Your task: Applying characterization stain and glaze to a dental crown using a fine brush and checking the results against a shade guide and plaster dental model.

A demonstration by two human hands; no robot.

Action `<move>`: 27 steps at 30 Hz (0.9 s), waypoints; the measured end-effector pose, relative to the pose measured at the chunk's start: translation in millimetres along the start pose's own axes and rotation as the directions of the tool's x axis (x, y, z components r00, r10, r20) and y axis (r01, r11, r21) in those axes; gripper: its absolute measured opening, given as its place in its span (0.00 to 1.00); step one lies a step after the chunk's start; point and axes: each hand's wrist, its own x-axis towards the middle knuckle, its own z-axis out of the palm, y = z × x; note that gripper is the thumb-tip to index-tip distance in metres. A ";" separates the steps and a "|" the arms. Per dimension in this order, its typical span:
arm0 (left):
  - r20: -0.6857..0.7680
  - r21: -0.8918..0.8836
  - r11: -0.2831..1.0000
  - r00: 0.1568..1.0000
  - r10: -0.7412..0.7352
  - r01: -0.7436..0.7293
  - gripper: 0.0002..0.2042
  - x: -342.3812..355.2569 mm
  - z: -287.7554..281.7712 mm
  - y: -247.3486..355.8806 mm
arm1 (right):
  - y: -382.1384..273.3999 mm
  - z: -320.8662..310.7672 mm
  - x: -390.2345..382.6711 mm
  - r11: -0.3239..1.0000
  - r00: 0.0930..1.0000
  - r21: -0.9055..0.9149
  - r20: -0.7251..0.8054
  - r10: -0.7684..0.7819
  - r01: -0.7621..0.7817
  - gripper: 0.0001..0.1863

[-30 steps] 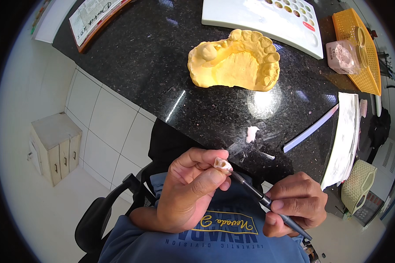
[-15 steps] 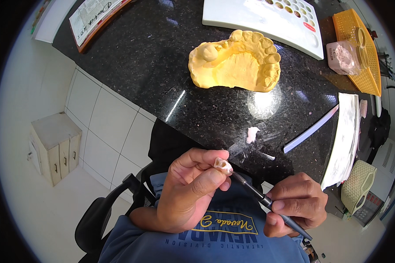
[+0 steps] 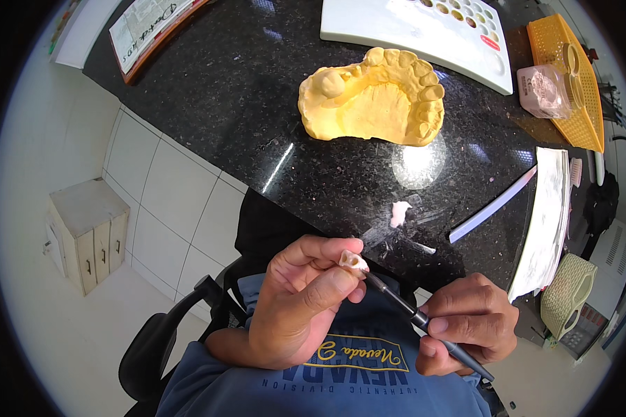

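The tooth piece (image 3: 353,261), small, whitish and hollowed, was pinched between the thumb and fingers of the left hand (image 3: 302,299), just off the near edge of the dark surface (image 3: 236,104). The right hand grasped a slim dark tool (image 3: 417,317), smooth and pen-like, whose thin tip met the piece or came very close; contact was too small to tell. The step in hand seemed to be fine working of the piece with that tip; the next move appeared to call for a firm pinch and a light, controlled stroke. The surface looked like polished, speckled stone. Near its near edge lay a soft-looking, pinkish-white lump (image 3: 398,213) beside pale smears. Toward the far edge sat a matte yellow teeth model (image 3: 372,104), plaster-like and horseshoe-shaped, below a glossy white palette (image 3: 396,35) with round wells. Toward the right edge, a pale purple strip (image 3: 490,208) reached the white paper (image 3: 539,222).
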 end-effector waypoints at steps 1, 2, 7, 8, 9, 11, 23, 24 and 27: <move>0.000 0.001 1.000 1.000 0.000 0.000 0.13 -0.1 0.3 0.1 | -0.3 -0.1 -0.1 1.000 1.000 0.004 -0.004 0.000 0.000 0.11; 0.000 0.001 1.000 1.000 -0.001 0.001 0.13 -0.1 0.4 0.1 | -0.6 -0.2 -0.2 1.000 1.000 0.007 -0.008 0.001 -0.001 0.10; -0.004 0.003 1.000 1.000 -0.006 0.006 0.13 -0.2 -0.4 0.3 | -0.3 0.1 -0.5 1.000 1.000 0.008 -0.013 -0.003 0.003 0.10; -0.003 0.003 1.000 1.000 -0.006 0.006 0.13 -0.1 -0.6 0.4 | -0.7 -0.2 -0.3 1.000 1.000 0.001 -0.004 0.005 -0.005 0.10; -0.003 0.004 1.000 1.000 -0.005 0.005 0.13 0.0 -1.0 0.4 | -0.6 0.3 0.1 1.000 1.000 0.001 -0.004 0.004 -0.004 0.10; -0.003 0.007 1.000 1.000 -0.003 0.003 0.13 -0.3 -1.7 -0.1 | 0.2 1.5 0.5 1.000 1.000 -0.005 -0.008 0.006 -0.006 0.10; 0.007 -0.065 0.992 0.994 -0.109 0.109 0.14 -0.1 -0.4 6.4 | 2.1 3.3 -2.9 0.999 0.998 0.011 -0.048 -0.047 0.048 0.11; -0.020 -0.065 0.991 0.993 -0.119 0.117 0.14 -0.5 -0.1 6.3 | 2.8 3.7 -3.1 0.999 0.998 0.015 -0.051 -0.048 0.049 0.11; -0.042 -0.071 0.989 0.990 -0.133 0.130 0.14 -1.5 2.2 7.5 | -0.2 2.1 -1.7 0.999 0.999 0.019 -0.003 -0.047 0.047 0.12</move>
